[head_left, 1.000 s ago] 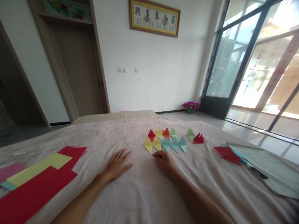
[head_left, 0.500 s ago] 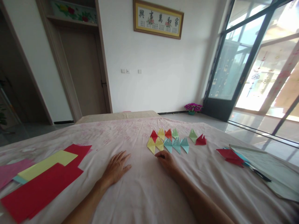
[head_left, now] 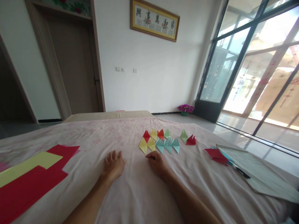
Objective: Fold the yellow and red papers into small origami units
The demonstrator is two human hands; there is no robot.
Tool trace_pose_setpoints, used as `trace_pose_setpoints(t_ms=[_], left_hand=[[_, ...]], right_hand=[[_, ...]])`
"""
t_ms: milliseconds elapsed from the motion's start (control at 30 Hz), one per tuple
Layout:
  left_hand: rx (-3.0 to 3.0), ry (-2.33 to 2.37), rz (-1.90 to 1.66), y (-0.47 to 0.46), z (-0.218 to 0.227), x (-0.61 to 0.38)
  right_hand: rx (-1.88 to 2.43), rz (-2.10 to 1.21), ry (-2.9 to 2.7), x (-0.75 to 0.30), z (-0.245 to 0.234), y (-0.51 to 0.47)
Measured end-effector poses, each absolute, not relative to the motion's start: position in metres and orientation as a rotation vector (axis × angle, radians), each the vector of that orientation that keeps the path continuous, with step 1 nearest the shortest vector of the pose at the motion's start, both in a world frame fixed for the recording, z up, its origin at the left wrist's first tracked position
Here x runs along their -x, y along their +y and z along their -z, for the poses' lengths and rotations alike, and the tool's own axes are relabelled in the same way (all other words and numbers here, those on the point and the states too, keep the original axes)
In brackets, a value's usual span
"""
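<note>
My left hand (head_left: pixel 114 165) rests palm down on the pink-patterned cloth, its fingers apart and slightly bent, with nothing in it. Curled loosely on the cloth, my right hand (head_left: pixel 158 163) has its fingers closed and shows nothing between them. Just beyond it stand folded paper pieces with pointed tips in two rows. In the near row are yellow folded pieces (head_left: pixel 143 145) and light blue ones (head_left: pixel 168 145). Behind them are a red piece (head_left: pixel 146 136), an orange one (head_left: pixel 161 134) and a pale green one (head_left: pixel 167 133). Apart to the right sit another green piece (head_left: pixel 184 136) and a red one (head_left: pixel 191 140).
Red paper sheets (head_left: pixel 35 189) and a yellow sheet (head_left: pixel 44 160) lie at the left. At the right are red folded paper (head_left: pixel 217 155), a dark pen-like item (head_left: pixel 243 172) and a pale flat board or folder (head_left: pixel 259 171). Potted purple flowers (head_left: pixel 185 108) stand on the floor beyond.
The view has turned right, so the table things appear farther left. My left hand has drawn its fingers in a little. My right hand stays curled by the folded pieces.
</note>
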State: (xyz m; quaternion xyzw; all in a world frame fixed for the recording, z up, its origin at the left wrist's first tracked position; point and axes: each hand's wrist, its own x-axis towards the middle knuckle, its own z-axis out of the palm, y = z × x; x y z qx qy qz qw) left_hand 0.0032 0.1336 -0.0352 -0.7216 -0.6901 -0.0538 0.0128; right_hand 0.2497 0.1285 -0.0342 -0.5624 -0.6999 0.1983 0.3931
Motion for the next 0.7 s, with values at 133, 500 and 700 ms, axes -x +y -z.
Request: trace_pose_setpoints(t_ms=[133, 500, 700], left_hand=[[2.077, -2.197, 0.265, 0.131, 0.043, -0.031], [2.198, -1.980, 0.496, 0.133, 0.051, -0.027], [2.180, -1.953, 0.570, 0.133, 0.050, -0.032]], right_hand=[[1.405, -0.514, -1.766, -0.250, 0.032, 0.126], [1.432, -0.326, -1.262, -0.282, 0.017, 0.134], [1.656, -0.106, -0.944, -0.379, 0.000, 0.163]])
